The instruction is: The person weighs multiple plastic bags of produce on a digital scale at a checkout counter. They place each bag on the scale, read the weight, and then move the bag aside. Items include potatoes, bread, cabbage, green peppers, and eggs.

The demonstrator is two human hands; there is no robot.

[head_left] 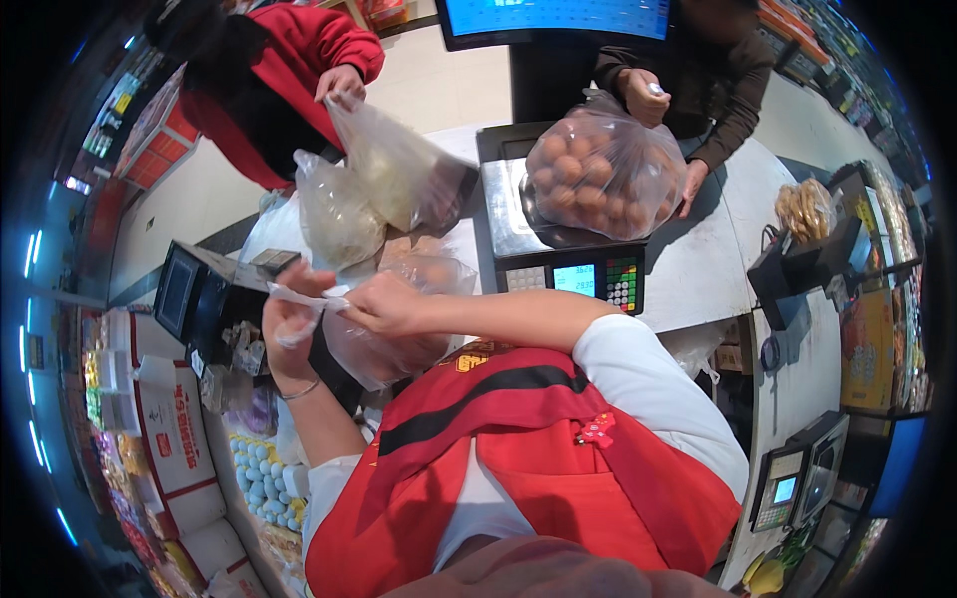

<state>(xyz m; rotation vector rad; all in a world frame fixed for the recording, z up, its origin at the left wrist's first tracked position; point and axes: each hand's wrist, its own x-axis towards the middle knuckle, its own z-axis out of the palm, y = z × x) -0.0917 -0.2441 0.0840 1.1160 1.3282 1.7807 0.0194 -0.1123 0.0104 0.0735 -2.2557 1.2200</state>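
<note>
My left hand [290, 329], with a bracelet at the wrist, has a strip of white plastic looped around its fingers. My right hand [385, 303] pinches the gathered top of a clear plastic bag [389, 347]; reddish-brown round things, apparently eggs, show through it. Beyond it on the counter [456, 224] stand two clear bags, one with pale contents [336, 217]; a person in red holds the other bag [400, 164] by its top. A large bag of brown eggs [598, 176] rests on a metal scale [512, 224], with another person's hands at its top and side.
A monitor [553, 19] stands behind the scale. A dark terminal [183, 291] is at the left end of the counter, and trays of pale bluish eggs [265, 478] lie below it. On the right are a scanner-like device [800, 261] and a second scale [781, 486].
</note>
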